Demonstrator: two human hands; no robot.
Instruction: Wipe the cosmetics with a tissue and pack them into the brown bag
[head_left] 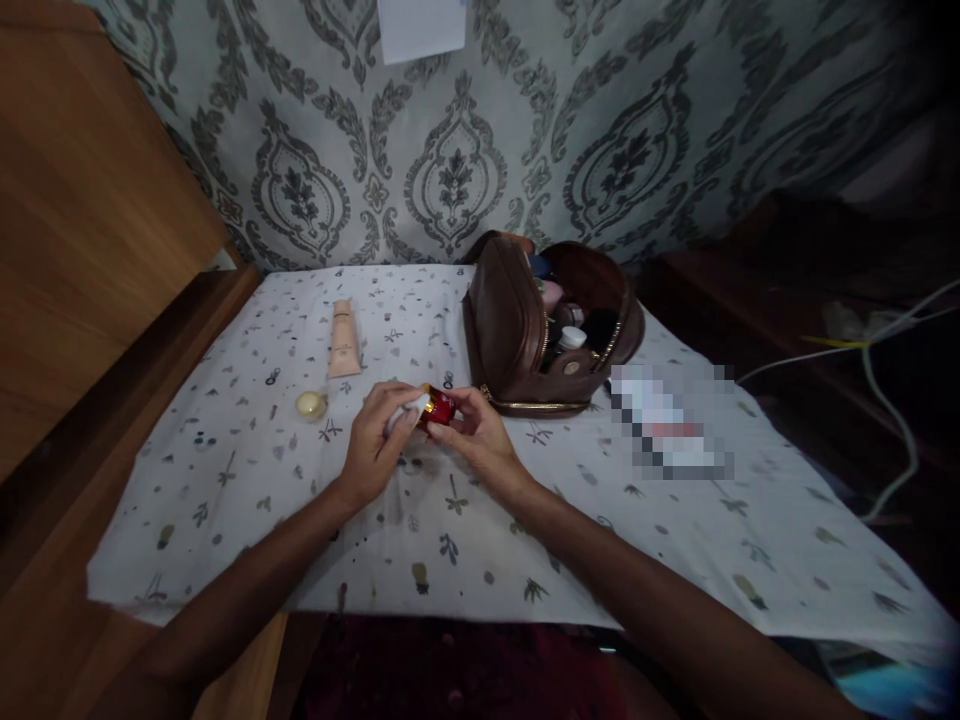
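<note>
Both my hands hold one small red bottle [441, 406] with a gold collar and a whitish cap, tilted on its side above the table. My left hand [379, 435] is closed around the whitish cap end. The red body is gripped by my right hand [484, 435], fingers on top and thumb below. To the left of my hands lie a peach squeeze tube [344, 342] and a small round cream-yellow item [310, 405]. Just beyond my right hand stands a brown cosmetic bag [510, 330], unzipped, with several items inside, among them a white-capped one [573, 338].
A white patterned cloth [450, 540] covers the table. A blurred-out flat object [667, 420] lies right of the bag. Wooden furniture [97, 230] borders the left side, and pale cables [900, 430] hang at the right. A patterned curtain [457, 160] hangs behind.
</note>
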